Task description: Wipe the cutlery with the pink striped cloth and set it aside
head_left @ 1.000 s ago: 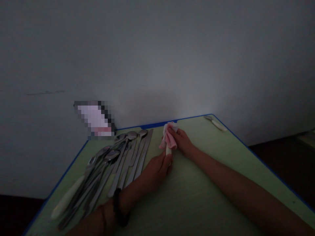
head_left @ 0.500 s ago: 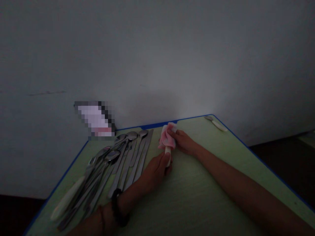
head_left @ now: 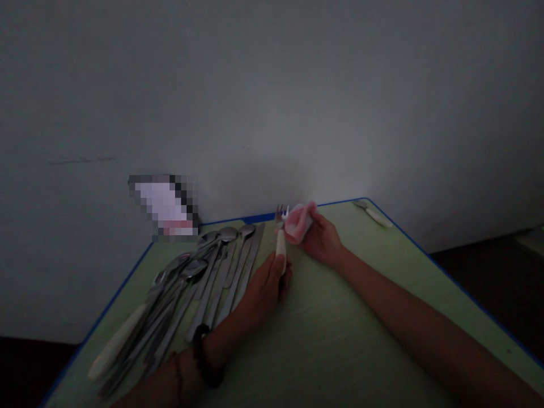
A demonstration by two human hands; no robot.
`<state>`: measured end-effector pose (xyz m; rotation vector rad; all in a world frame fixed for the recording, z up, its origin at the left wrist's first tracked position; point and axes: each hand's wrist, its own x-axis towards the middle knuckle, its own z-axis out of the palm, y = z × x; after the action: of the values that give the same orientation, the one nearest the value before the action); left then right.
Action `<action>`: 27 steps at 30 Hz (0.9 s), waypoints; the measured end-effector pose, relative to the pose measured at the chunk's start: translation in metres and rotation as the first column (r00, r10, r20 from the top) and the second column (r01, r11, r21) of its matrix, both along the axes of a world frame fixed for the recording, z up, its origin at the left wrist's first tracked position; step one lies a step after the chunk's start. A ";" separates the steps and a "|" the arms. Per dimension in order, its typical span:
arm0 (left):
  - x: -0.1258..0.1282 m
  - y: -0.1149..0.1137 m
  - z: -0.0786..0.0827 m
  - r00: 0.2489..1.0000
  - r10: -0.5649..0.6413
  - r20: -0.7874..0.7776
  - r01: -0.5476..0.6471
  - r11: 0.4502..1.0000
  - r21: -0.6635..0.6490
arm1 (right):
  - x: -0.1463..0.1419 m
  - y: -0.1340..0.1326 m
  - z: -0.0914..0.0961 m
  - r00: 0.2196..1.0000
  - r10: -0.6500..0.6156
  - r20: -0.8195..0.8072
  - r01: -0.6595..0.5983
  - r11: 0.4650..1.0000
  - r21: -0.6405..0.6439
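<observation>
Dim light, detail poor. Left hand (head_left: 266,283) rests on the green desk (head_left: 361,317), fingers closed round the lower end of a white-handled fork (head_left: 281,247), which stands nearly upright with its tines up near the far blue edge. Right hand (head_left: 323,241) is just beside it, fingers pinched on a bunched pink cloth (head_left: 297,224); the cloth sits against the fork's neck, right of the tines, which show bare. Judged step: wiping the fork down, with the cloth at the top of the piece. Any further pass calls for the left hand to hold the handle steady while the cloth is drawn over the prongs, taking care not to snag. Left of the hands, a row of metal spoons and knives (head_left: 212,266) lies side by side, with one pale-handled piece (head_left: 117,340) at the near end. Another pale-handled utensil (head_left: 374,214) lies apart at the far right corner. Dark band (head_left: 207,357) on the left wrist. No brand or writing can be read; a blurred patch (head_left: 164,207) behind the desk shows nothing legible.
</observation>
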<state>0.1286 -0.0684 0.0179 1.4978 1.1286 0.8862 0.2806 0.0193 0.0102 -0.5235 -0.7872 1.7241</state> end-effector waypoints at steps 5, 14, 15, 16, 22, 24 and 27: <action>0.000 0.000 0.004 0.992 -0.041 -0.119 0.046 0.998 0.037 | -0.007 -0.007 0.004 0.987 0.159 0.004 -0.158 0.984 -0.080; 0.000 0.001 0.010 0.951 -0.069 -0.302 0.094 0.993 0.070 | -0.005 -0.008 -0.002 0.985 0.085 0.154 -0.078 0.996 -0.050; 0.000 0.001 0.009 0.951 -0.077 -0.298 0.099 0.993 0.058 | -0.005 -0.006 -0.003 0.991 0.036 0.130 -0.029 0.998 -0.060; 0.000 0.001 0.009 0.953 -0.086 -0.292 0.106 0.993 0.052 | -0.005 -0.005 -0.004 0.995 -0.002 0.101 0.009 0.997 -0.070; -0.002 0.001 0.007 0.959 -0.074 -0.273 0.099 0.992 0.076 | -0.005 -0.002 -0.005 0.998 0.061 0.032 -0.060 0.997 -0.044; -0.002 0.002 0.007 0.960 -0.051 -0.275 0.074 0.995 0.073 | -0.005 -0.005 -0.004 0.994 0.101 0.043 -0.101 0.995 -0.006; -0.002 0.004 0.004 0.967 -0.032 -0.254 0.044 0.998 0.040 | -0.005 -0.009 -0.001 0.990 0.125 0.062 -0.128 0.991 0.035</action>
<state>0.1266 -0.0644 0.0223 1.7005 1.2661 0.7114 0.2753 0.0106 0.0092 -0.5099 -0.9120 1.8127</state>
